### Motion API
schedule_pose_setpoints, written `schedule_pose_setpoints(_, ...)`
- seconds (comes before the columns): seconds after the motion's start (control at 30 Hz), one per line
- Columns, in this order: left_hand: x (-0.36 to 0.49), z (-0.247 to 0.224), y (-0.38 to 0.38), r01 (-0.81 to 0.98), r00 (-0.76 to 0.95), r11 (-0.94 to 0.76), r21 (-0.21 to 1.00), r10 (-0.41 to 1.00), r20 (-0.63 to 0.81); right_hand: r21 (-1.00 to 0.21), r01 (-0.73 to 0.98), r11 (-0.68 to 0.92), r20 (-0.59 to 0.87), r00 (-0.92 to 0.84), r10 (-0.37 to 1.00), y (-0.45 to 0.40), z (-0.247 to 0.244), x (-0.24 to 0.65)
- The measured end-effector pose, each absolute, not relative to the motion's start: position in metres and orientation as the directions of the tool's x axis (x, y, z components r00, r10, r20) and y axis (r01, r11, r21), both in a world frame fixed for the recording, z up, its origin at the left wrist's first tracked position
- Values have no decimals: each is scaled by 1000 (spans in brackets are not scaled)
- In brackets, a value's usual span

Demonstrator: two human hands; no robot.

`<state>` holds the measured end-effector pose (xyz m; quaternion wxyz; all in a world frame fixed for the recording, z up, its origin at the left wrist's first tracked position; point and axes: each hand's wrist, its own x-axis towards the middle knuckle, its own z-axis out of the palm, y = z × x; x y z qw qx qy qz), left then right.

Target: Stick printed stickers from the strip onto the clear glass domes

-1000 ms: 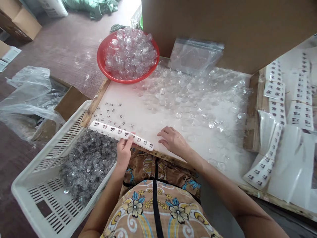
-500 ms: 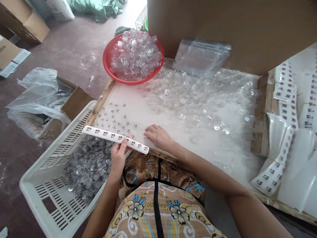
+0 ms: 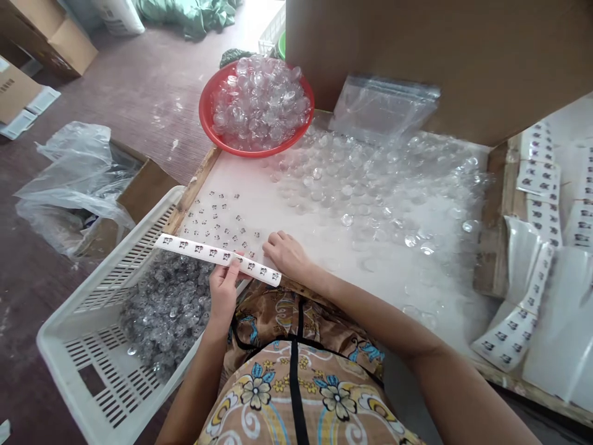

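My left hand (image 3: 225, 285) pinches a white strip of stickers (image 3: 199, 248) with a row of small dark panda-like prints, holding it over the table's near left edge. My right hand (image 3: 287, 254) rests on the white tabletop (image 3: 296, 225) just right of the strip's end. Its fingers are curled down together, and whatever lies under the fingertips is hidden. Beyond the strip, several clear discs with the same print (image 3: 215, 216) lie spread on the table. Many plain clear plastic discs (image 3: 347, 190) are scattered across the middle and far side.
A red basin (image 3: 257, 151) heaped with clear pieces stands at the far left corner. Below the left edge, a white slotted crate (image 3: 104, 383) holds printed discs. Sticker sheets (image 3: 504, 337) lie at right. A clear plastic bag (image 3: 382, 105) leans against the cardboard (image 3: 417, 43).
My right hand has slid slightly left, closer to the printed discs, and its fingers are more curled. My left hand still holds the strip. The whole view has shifted slightly.
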<state>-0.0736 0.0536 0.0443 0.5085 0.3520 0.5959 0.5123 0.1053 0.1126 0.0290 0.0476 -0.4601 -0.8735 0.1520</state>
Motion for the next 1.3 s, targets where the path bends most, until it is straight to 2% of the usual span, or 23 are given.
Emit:
schedule_pose_setpoints(0.07, -76, 43, 52, -101, -251, 230, 968, 935, -249, -320, 807, 496, -107, -551, 827, 111, 31, 103)
schedule_pose_setpoints(0.13, -78, 41, 52, -107, -261, 237, 966, 930, -257, -394, 829, 397, -130, -477, 869, 108, 36, 105)
schedule_pose_setpoints(0.23, -76, 39, 54, -117, -246, 242, 963, 932, -265, -639, 759, 120, -227, -335, 914, 109, 48, 113)
schedule_pose_setpoints(0.3, -75, 39, 55, -123, -224, 243, 962, 938, -265, -776, 622, -105, -384, -334, 861, 116, 54, 120)
schedule_pose_setpoints(0.33, -74, 39, 55, -124, -216, 243, 962, 940, -265, -804, 554, -217, -468, -363, 806, 120, 56, 123)
schedule_pose_setpoints(0.43, -73, 41, 56, -123, -207, 247, 961, 941, -268, -771, 430, -469, -632, -432, 643, 133, 53, 134)
schedule_pose_setpoints(0.57, -75, 41, 55, -124, -228, 255, 959, 933, -278, -730, 385, -564, -683, -412, 603, 142, 45, 146)
schedule_pose_setpoints(0.63, -75, 41, 54, -121, -230, 257, 959, 932, -279, -728, 438, -527, -682, -377, 627, 143, 45, 151)
schedule_pose_setpoints(0.73, -74, 41, 53, -122, -217, 251, 960, 937, -273, -694, 622, -364, -620, -259, 741, 142, 52, 155)
schedule_pose_setpoints(0.83, -73, 42, 54, -130, -205, 247, 960, 941, -270, -629, 769, -113, -368, -167, 915, 139, 56, 150)
schedule_pose_setpoints(0.93, -72, 43, 54, -131, -206, 242, 961, 942, -266, -545, 797, 259, -39, -333, 942, 133, 46, 139)
schedule_pose_setpoints(0.97, -72, 43, 54, -129, -210, 240, 962, 941, -264, -500, 777, 383, 32, -425, 905, 130, 40, 135)
schedule_pose_setpoints(1.03, -73, 43, 54, -123, -220, 242, 963, 939, -264, -416, 727, 547, 84, -568, 819, 125, 27, 130)
schedule_pose_setpoints(1.13, -75, 42, 53, -115, -229, 256, 960, 934, -276, -348, 725, 594, 57, -616, 786, 121, 9, 129)
schedule_pose_setpoints(1.3, -72, 41, 52, -120, -211, 273, 955, 932, -293, -332, 800, 500, 17, -524, 851, 128, 2, 145)
